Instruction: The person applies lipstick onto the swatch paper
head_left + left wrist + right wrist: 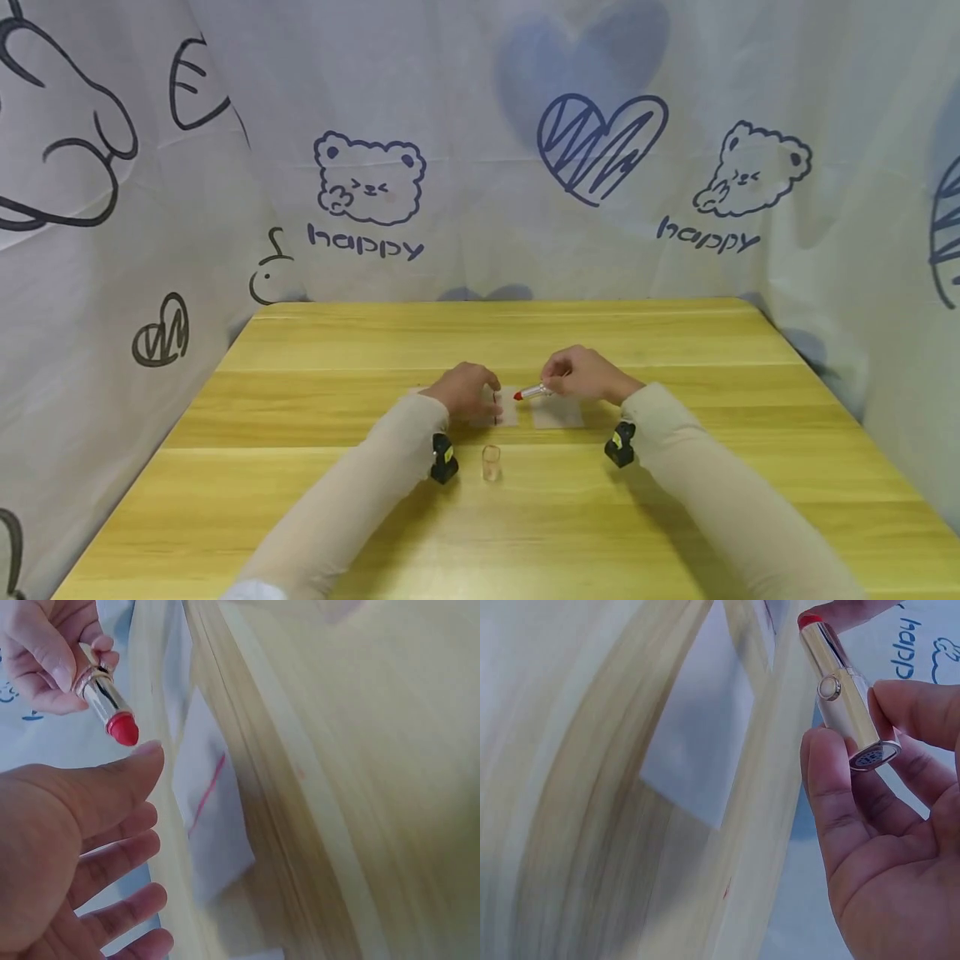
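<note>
My right hand [588, 375] pinches a lipstick [844, 697] between thumb and fingers, its red tip pointing left. The case is shiny and pale gold. My left hand [465, 390] hovers over a small white paper [214, 802] that bears one red line, its fingers loosely spread and holding nothing. In the left wrist view the left thumb is close below the lipstick's red tip. Below the right hand lies a second white paper [705, 727], with no mark showing on it. A clear cap [491, 463] stands on the table in front of the papers.
The wooden table [540, 533] has a small red smear [727, 888] near the second paper. Part of another white paper [415, 391] shows left of the left hand. White cloth [480, 208] with drawn bears and hearts hangs behind the table and at its sides.
</note>
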Action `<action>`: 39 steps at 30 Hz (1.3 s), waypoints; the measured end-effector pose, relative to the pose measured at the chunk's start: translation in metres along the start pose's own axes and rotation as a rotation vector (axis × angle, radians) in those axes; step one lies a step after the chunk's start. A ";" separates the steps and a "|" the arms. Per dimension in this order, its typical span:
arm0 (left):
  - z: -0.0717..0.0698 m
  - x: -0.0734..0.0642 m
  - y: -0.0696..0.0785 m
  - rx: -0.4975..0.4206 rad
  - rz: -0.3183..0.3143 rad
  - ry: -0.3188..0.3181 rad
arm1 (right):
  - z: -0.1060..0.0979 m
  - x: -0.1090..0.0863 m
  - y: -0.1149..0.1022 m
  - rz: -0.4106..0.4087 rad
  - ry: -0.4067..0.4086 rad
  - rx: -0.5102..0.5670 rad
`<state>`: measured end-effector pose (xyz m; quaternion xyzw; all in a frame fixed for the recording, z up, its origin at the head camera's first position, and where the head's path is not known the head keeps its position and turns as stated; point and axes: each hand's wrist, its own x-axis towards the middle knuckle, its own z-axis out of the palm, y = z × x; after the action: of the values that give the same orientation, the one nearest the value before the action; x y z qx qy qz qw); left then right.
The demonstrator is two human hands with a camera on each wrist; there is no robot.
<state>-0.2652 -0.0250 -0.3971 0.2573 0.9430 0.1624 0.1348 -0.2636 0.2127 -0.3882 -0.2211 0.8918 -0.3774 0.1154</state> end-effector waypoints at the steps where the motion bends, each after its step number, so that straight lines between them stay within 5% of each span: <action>1: 0.000 0.002 0.002 0.001 0.002 -0.006 | -0.002 -0.001 0.001 0.008 0.007 0.003; 16: 0.005 0.015 0.033 0.044 0.068 -0.048 | -0.017 -0.011 0.023 0.088 0.133 -0.054; 26: 0.016 0.026 0.040 0.070 0.112 -0.063 | -0.019 -0.016 0.036 0.155 0.162 -0.073; 39: 0.022 0.024 0.045 0.165 0.078 -0.112 | -0.011 -0.017 0.040 0.141 0.164 -0.035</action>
<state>-0.2579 0.0292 -0.4042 0.3126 0.9335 0.0745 0.1592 -0.2650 0.2526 -0.4090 -0.1284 0.9181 -0.3695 0.0645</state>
